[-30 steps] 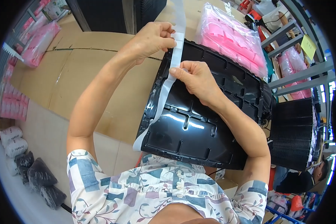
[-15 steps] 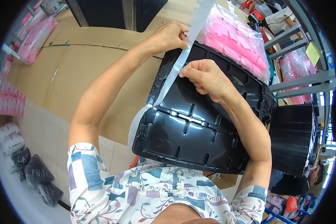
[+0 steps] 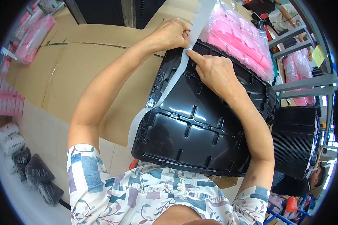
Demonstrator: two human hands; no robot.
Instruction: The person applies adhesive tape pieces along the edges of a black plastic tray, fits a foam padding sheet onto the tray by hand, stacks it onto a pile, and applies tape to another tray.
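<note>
In the head view, your left hand (image 3: 174, 34) is curled at the near edge of the white strip (image 3: 181, 68), thumb and fingertips closed together on it. Your right hand (image 3: 216, 73) comes in from the other side, its index finger stretched out and its tip touching the strip just below your left hand; the other fingers bend under, and you cannot tell from here whether the thumb grips anything. The two hands are near each other but apart.

The strip widens above your left hand, where one edge is notched. Below your right fingertip it narrows, slants down along the left part of the black tray (image 3: 202, 116) and drops over that tray's left edge. The tray lies in front of you, its ribbed face up, with your right forearm across it.

Just beyond the tray you have a pink bundle (image 3: 236, 35) in clear plastic. Cardboard (image 3: 82, 67) covers the surface to your left, with a black stack (image 3: 105, 13) at its far side. To your right stand another dark stack (image 3: 293, 138) and a metal rack (image 3: 306, 83) bearing a yellow note (image 3: 318, 56).
</note>
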